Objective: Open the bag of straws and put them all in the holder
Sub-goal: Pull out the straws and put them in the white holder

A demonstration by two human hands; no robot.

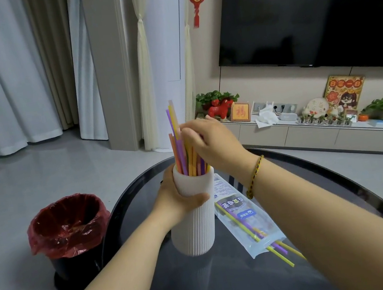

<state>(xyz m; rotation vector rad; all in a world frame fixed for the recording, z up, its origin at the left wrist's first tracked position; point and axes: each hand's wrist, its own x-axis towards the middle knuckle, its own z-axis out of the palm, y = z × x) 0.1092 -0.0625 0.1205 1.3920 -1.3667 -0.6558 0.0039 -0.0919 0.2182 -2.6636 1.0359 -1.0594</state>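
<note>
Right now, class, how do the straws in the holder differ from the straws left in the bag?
The holder straws stand upright; the bag straws lie flat. The holder straws are many; the bag straws few. The right hand holds the holder straws; nothing touches the bag straws. Both are thin, mixed colours.

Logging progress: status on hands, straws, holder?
Left hand grips holder. Right hand pinches straws in holder. Bag holds a few more. Nothing in the way.
</note>
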